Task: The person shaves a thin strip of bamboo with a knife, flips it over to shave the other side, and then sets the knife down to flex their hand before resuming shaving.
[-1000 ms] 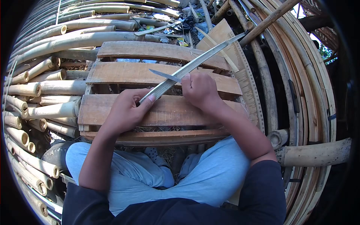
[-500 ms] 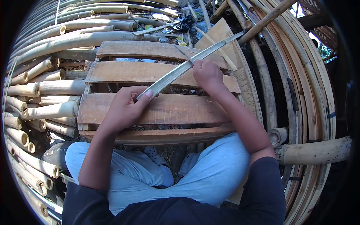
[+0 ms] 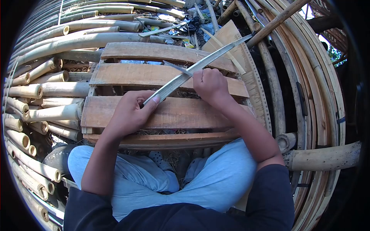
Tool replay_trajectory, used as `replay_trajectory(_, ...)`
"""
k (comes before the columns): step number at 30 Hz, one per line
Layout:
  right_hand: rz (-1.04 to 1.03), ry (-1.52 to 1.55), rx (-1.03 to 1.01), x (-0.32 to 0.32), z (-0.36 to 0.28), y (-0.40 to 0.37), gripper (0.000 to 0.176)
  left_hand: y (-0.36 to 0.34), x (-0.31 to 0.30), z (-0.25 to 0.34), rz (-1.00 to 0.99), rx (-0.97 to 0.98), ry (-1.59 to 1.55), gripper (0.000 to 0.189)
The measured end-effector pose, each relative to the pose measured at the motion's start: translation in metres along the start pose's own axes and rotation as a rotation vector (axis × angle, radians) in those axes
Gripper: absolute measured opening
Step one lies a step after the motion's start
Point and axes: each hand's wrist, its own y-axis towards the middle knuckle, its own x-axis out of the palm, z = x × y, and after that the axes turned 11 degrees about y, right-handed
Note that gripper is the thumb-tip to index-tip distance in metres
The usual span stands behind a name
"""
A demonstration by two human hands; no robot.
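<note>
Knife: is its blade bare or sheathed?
Bare: the knife juts from the right hand, its blade exposed across the bamboo strip, no sheath on the visible part; the handle is hidden.

Single head-worn wide-angle view, facing forward and down, fairly near

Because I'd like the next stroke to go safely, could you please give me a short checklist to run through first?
1. Left hand gripping the strip at its near end: ok.
2. Right hand closed around the knife, handle hidden in the fist: ok.
3. Knife apart from the left hand, crossing the strip farther along: ok.
4. Protective gloves on: not ok, both hands are bare.
5. Strip's far end braced on the pole: cannot tell; they meet in view, but contact is unclear.
6. Knife edge sharp: cannot tell.
</note>
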Motion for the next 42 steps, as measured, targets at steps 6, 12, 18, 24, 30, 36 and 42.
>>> replay_trajectory(6, 0.081, -0.066, 0.063, -0.003, 0.002, 0.011, 0.048, 0.002, 0.003, -0.004, 0.029, 0.024, -0.060, 0.030)
replay_trajectory(12, 0.184, -0.184, 0.149, -0.003, 0.052, 0.045, 0.051, 0.002, 0.001, -0.004, -0.011, -0.011, -0.018, 0.032)
replay_trajectory(18, 0.056, -0.133, 0.016, -0.004, 0.010, 0.007, 0.050, 0.003, 0.000, -0.006, 0.014, 0.022, -0.016, 0.032)
replay_trajectory(24, 0.181, -0.064, 0.137, -0.005, 0.083, 0.058, 0.051, 0.002, 0.005, -0.008, 0.048, 0.091, 0.080, 0.036)
replay_trajectory(30, 0.074, -0.148, 0.087, -0.008, 0.034, 0.031, 0.053, 0.002, -0.001, -0.003, 0.012, 0.052, 0.120, 0.034)
replay_trajectory(36, 0.161, -0.265, 0.068, -0.005, 0.055, 0.039, 0.050, 0.004, 0.004, -0.007, 0.064, 0.116, 0.135, 0.033)
replay_trajectory(42, 0.280, -0.214, 0.205, -0.017, 0.086, 0.061, 0.047, 0.003, 0.006, -0.008, 0.033, 0.040, 0.109, 0.032)
